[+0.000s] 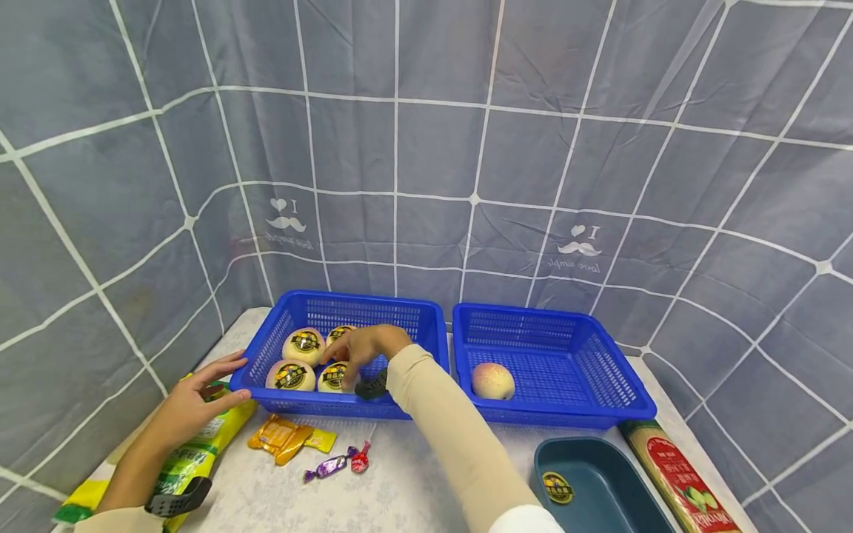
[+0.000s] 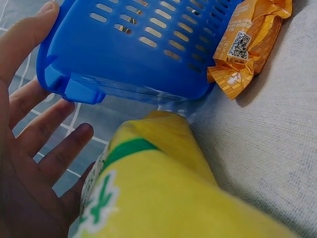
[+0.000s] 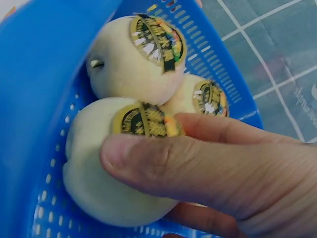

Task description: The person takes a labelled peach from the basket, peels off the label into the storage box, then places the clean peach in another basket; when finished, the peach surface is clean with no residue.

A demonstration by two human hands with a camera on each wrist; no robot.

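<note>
Pale stickered fruit (image 3: 114, 163), lower centre of left blue basket (image 1: 426, 326): firm, smooth, probably bruisable; right hand (image 1: 363, 352) fingers curled round its sides; left hand (image 1: 193, 400) flat, fingers relaxed, beside basket.

Pale stickered peach (image 3: 106, 168) gripped in left blue basket (image 1: 280, 337)

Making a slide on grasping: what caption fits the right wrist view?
Right hand grips a pale stickered fruit inside the blue basket, two more beside it.
</note>
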